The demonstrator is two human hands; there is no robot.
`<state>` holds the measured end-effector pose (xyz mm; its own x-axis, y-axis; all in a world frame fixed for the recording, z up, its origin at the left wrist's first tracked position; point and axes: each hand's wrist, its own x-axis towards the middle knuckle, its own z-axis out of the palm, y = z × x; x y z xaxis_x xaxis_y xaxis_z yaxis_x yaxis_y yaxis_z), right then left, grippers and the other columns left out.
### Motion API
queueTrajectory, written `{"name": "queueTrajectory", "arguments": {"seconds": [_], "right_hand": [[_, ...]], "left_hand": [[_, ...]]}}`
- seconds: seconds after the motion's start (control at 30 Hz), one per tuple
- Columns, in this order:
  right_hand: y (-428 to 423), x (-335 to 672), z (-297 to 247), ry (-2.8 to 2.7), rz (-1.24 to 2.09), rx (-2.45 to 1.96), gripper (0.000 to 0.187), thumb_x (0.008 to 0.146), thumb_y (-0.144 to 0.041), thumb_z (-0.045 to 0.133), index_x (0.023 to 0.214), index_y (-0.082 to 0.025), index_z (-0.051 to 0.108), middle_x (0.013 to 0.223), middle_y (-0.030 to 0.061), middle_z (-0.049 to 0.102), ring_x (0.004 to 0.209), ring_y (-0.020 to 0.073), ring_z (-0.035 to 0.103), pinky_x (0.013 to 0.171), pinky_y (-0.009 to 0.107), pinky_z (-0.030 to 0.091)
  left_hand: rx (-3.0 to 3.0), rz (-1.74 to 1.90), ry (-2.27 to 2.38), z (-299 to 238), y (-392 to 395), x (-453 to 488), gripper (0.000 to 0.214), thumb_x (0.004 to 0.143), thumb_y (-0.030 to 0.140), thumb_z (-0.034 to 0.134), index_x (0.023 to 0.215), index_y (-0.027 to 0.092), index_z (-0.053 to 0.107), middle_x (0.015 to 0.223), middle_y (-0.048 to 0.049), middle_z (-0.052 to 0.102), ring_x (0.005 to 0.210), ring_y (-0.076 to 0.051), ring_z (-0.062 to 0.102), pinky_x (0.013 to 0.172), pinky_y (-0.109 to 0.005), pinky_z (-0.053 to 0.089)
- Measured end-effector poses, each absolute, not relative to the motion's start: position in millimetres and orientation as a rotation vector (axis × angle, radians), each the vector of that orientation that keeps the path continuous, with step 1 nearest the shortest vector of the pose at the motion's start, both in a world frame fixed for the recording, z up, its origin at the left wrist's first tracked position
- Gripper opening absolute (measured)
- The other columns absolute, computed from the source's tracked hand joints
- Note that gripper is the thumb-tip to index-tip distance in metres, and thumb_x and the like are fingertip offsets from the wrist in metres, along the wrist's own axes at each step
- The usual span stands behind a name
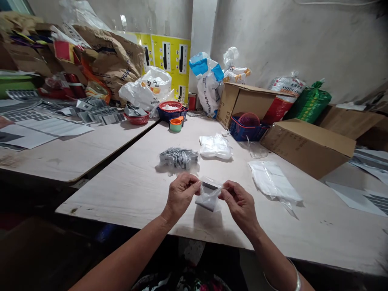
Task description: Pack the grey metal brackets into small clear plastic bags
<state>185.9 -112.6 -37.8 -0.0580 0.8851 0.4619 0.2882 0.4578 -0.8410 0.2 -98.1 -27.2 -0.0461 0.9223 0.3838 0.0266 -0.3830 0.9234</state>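
The left hand (182, 195) pinches a clear plastic bag (207, 199) near the pale wooden desk's (121, 198) front edge. The right hand (239, 208) pinches the bag's opposite side. Grey metal pieces (178, 158) lie beyond the left hand.

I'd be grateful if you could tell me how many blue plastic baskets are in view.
2. One stands at the far end of the table, with a red basket inside it; the other sits beside the open cardboard box. More may be hidden behind the clutter.
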Motion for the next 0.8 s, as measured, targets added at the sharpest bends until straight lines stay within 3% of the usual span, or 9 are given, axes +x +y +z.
{"name": "queueTrajectory", "arguments": {"seconds": [0.13, 0.23, 0.33, 0.5, 0.63, 0.8], "right_hand": [[-115, 188, -50, -1.716, 0.592, -1.010, 0.020, 0.082, -0.019, 0.056, 0.102, -0.021, 0.055, 0.083, 0.0011, 0.058, 0.074, 0.0122, 0.057, 0.068, 0.025, 0.049], [-118, 190, -61, -1.826, 0.434, -0.992, 0.018, 0.084, -0.014, 0.050, 0.100, -0.021, 0.058, 0.084, 0.0023, 0.057, 0.075, 0.0118, 0.056, 0.067, 0.023, 0.047], [-120, 189, -73, -1.976, 0.189, -0.989, 0.022, 0.086, -0.011, 0.045, 0.099, -0.021, 0.060, 0.089, 0.0053, 0.056, 0.080, 0.0131, 0.055, 0.066, 0.024, 0.047], [-121, 187, -85, -2.161, -0.217, -1.111, 0.025, 0.085, -0.011, 0.040, 0.097, -0.016, 0.061, 0.089, 0.0093, 0.054, 0.074, 0.0158, 0.051, 0.064, 0.029, 0.047], [-120, 193, -84, -2.369, -0.214, -1.038, 0.037, 0.079, -0.018, 0.047, 0.114, -0.007, 0.053, 0.107, 0.0175, 0.052, 0.093, 0.0245, 0.050, 0.078, 0.040, 0.047], [-115, 201, -85, -2.379, -0.405, -0.955, 0.028, 0.086, -0.012, 0.042, 0.111, -0.012, 0.055, 0.106, 0.0146, 0.056, 0.089, 0.0207, 0.051, 0.074, 0.036, 0.045]], "left_hand": [[1.645, 1.437, 1.015, -42, -111, 1, 0.006, 0.078, 0.020, 0.061, 0.080, 0.016, 0.058, 0.083, -0.0012, 0.049, 0.067, -0.010, 0.056, 0.059, -0.022, 0.050], [1.918, 1.321, 0.940, -57, -121, 4, 0.019, 0.078, 0.015, 0.057, 0.097, 0.018, 0.056, 0.098, -0.0048, 0.046, 0.074, -0.011, 0.055, 0.064, -0.024, 0.052], [2.293, 1.212, 0.955, -76, -124, 11, 0.029, 0.083, 0.009, 0.044, 0.109, 0.018, 0.053, 0.100, -0.0070, 0.047, 0.084, -0.014, 0.053, 0.072, -0.028, 0.051], [2.719, 1.216, 1.089, -99, -112, 23, 0.020, 0.087, 0.012, 0.039, 0.090, 0.013, 0.059, 0.084, -0.0073, 0.054, 0.080, -0.017, 0.052, 0.068, -0.030, 0.050], [2.813, 1.151, 1.175, -102, -107, 26, 0.021, 0.086, 0.013, 0.039, 0.085, 0.013, 0.060, 0.076, -0.0068, 0.055, 0.070, -0.017, 0.052, 0.062, -0.029, 0.048], [2.701, 1.075, 1.275, -95, -110, 24, 0.023, 0.085, 0.014, 0.038, 0.086, 0.015, 0.061, 0.081, -0.0079, 0.054, 0.074, -0.018, 0.052, 0.063, -0.028, 0.047]]}}
